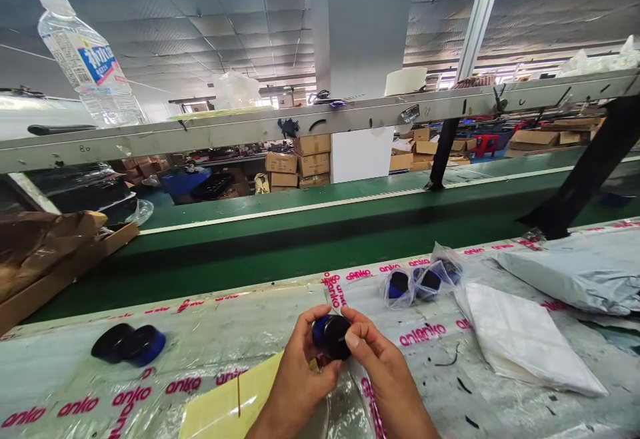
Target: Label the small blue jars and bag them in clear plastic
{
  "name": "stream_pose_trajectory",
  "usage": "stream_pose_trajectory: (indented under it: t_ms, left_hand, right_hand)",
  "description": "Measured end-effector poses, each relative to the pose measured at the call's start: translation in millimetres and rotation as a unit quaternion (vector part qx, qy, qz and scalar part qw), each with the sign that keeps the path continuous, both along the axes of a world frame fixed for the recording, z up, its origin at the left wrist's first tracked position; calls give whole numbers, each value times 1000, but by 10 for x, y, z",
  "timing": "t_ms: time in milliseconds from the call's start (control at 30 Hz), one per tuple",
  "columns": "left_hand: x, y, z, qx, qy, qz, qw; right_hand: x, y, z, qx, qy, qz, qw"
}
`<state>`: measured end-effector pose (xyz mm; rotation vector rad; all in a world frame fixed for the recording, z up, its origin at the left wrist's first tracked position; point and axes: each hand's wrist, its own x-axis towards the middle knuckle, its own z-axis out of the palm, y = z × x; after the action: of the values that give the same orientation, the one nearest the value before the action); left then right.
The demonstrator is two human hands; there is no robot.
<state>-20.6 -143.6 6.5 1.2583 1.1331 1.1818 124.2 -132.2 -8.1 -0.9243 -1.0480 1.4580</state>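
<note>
Above the front of the plastic-covered table (280, 306), my left hand (305, 366) is closed around a round black and blue part (331, 336), roughly knob-shaped. My right hand (377, 366) pinches the same part from the right, thumb and fingertips on its black face. Two similar black and blue round parts (145, 344) lie side by side on the left of the table. A few more, wrapped in clear plastic bags (400, 287), rest at the back right. A yellow sheet (230, 396) lies under and left of my left hand.
White plastic bags (535, 339) are stacked at the right, near a grey-white packet (575, 272). Behind the table runs a green conveyor belt (240, 249). An open cardboard box (70, 272) stands at the left. A water bottle (90, 66) stands on the metal rail (240, 129).
</note>
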Motion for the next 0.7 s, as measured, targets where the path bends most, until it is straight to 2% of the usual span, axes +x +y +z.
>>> stream_pose_trajectory:
  t_ms: [200, 400, 700]
  left_hand:
    - [-17, 13, -80, 3, -34, -2, 999]
    - [-126, 80, -132, -30, -126, -45, 991]
    - [-87, 120, -94, -29, -119, -13, 992]
  right_hand:
    - [-74, 15, -91, -4, -2, -27, 1000]
    - [-138, 40, -100, -42, 26, -37, 998]
    - [-257, 76, -131, -29, 11, -53, 998]
